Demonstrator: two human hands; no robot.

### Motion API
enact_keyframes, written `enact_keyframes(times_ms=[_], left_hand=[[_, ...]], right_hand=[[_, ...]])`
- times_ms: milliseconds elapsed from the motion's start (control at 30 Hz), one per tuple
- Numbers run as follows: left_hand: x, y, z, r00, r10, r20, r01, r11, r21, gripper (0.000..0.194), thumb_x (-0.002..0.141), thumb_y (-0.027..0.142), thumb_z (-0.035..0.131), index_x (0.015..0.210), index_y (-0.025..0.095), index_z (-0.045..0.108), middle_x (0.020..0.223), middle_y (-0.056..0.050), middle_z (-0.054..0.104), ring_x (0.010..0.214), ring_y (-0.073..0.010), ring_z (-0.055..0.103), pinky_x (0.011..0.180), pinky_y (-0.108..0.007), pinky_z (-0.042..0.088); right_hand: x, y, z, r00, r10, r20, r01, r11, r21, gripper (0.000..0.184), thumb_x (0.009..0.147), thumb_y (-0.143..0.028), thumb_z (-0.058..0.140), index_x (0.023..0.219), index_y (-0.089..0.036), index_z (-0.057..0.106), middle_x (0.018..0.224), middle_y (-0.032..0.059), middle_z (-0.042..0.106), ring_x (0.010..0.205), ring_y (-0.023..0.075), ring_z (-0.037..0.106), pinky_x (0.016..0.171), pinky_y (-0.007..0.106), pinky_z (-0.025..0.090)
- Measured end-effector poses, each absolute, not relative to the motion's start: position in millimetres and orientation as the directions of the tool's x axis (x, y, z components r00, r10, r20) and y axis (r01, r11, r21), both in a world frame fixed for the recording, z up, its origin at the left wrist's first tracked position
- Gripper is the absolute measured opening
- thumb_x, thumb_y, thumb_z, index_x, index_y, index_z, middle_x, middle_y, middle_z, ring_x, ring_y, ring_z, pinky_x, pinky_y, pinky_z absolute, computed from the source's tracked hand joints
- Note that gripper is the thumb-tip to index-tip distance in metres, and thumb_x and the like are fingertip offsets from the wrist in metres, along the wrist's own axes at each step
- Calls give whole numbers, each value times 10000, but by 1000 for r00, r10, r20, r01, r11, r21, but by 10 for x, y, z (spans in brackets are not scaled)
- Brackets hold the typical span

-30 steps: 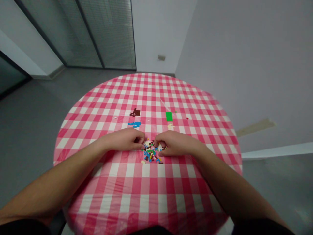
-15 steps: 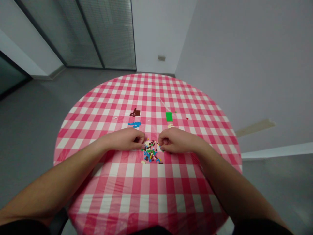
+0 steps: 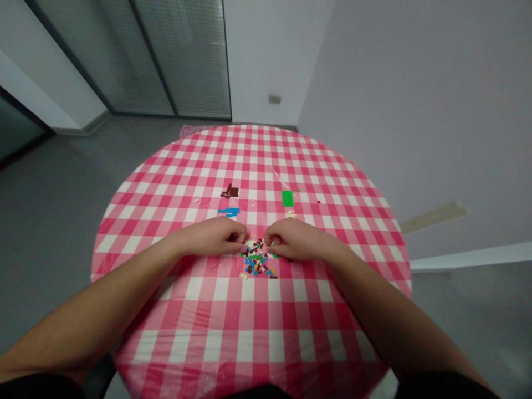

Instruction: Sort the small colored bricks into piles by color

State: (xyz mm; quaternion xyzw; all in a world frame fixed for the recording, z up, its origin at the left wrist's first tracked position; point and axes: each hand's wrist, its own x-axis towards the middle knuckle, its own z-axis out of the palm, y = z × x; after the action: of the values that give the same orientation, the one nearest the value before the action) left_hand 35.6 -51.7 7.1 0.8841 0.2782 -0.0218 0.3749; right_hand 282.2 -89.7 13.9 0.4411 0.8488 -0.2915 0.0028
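Note:
A small pile of mixed toy building bricks (image 3: 255, 263) in blue, green, brown, white and yellow lies on the checked tablecloth between my hands. At its left edge rests my left hand (image 3: 222, 236), fingers curled in with the thumb beneath. My right hand (image 3: 293, 238) is bent over the right edge of the pile, its fingers and thumb drawn together. Whatever either hand pinches is too small or hidden to name. Just beyond the left hand are blue bricks (image 3: 229, 211); cream bricks (image 3: 290, 214) lie just past the right hand.
Dark brown bricks (image 3: 231, 192) are grouped farther back on the left. A green plate (image 3: 287, 198) lies back right, near a tiny red piece (image 3: 318, 202). The round table (image 3: 257, 310) wears a red and white checked cover. A wall (image 3: 436, 111) stands on the right.
My right hand has drawn back from over the pile to the right, its fingers closing together, then shifted slightly left again. The left hand has stayed in place.

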Motion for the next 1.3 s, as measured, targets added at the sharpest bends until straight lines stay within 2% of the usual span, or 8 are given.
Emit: enact_keyframes(times_ms=[233,567,767,1300], left_hand=[[369,-511,83,846,466,-261,515,-583,628,202,930,324,552,799,182,611,717,10,622,624,-137,519,589,-273,317],[365,-516,89,845,471,-252,511,-574,640,175,922,307,560,830,183,642,738,10,653,635,-137,547,597,-260,341],[358,-507,68,845,475,-246,509,-572,643,154,918,284,557,858,188,661,789,0,684,676,-148,579,620,-266,361],[359,-510,64,848,471,-245,504,-569,650,142,915,265,559,866,192,670,802,1,700,682,-147,593,633,-260,383]], right_hand=[[2815,-900,172,-617,740,-267,743,438,-505,100,799,-159,606,828,-174,701,755,14,688,636,119,520,588,258,313],[2845,-873,59,-655,730,-196,703,494,-511,200,831,-208,608,990,-203,730,916,43,743,764,158,594,642,267,338],[2830,-880,68,-647,732,-216,714,481,-508,93,823,-194,613,855,-187,700,821,27,712,693,136,553,619,263,325],[2836,-888,90,-636,738,-224,719,462,-520,96,808,-166,613,847,-182,699,761,13,688,636,118,511,588,260,298]])
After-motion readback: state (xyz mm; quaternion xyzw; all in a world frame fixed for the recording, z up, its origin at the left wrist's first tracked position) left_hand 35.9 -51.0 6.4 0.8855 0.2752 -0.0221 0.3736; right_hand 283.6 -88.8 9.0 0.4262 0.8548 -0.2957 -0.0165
